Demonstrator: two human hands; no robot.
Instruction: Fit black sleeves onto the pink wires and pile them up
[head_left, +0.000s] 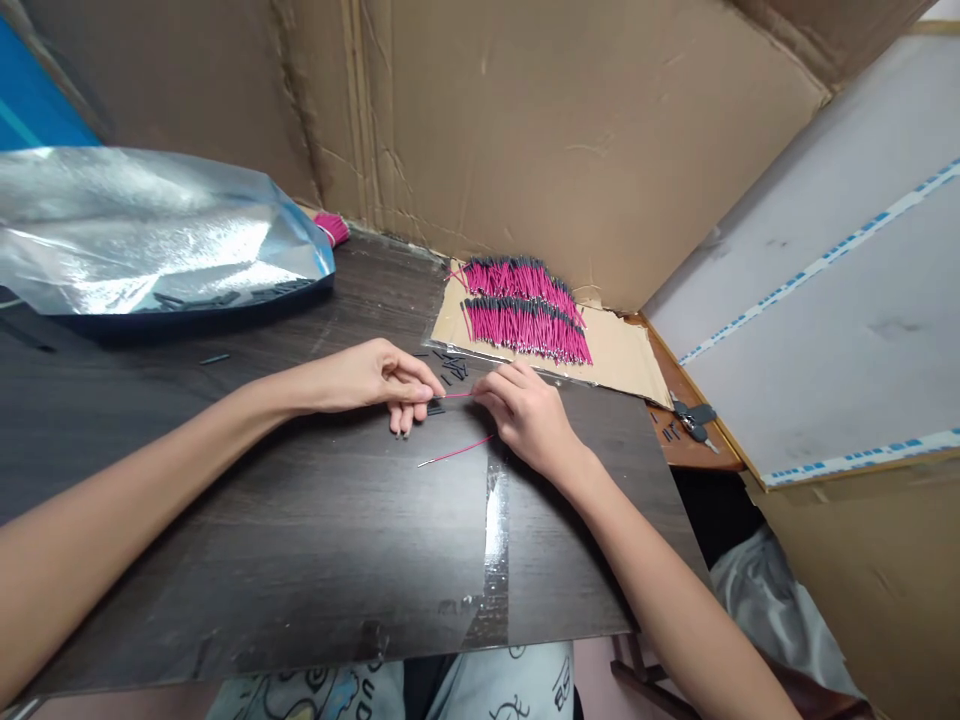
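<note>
A short pink wire (459, 395) is stretched between my two hands just above the dark table. The thumb and forefinger of my left hand (401, 385) pinch its left end, where a bit of a small black sleeve shows at the fingertips. My right hand (525, 412) is closed on the wire's other end, which its fingers hide. Another pink wire (457, 453) with a bare metal tip lies on the table just below, its right end by my right hand. Loose black sleeves (452, 367) are scattered behind and under my fingers.
Pink wires with black ends (525, 330) lie in two rows on a cardboard sheet (626, 350). At left stands an open silver bag (150, 230) holding black sleeves, a pink wire bundle (332, 228) behind it. Keys (695, 420) lie at right. Cardboard walls (525, 130) enclose the back.
</note>
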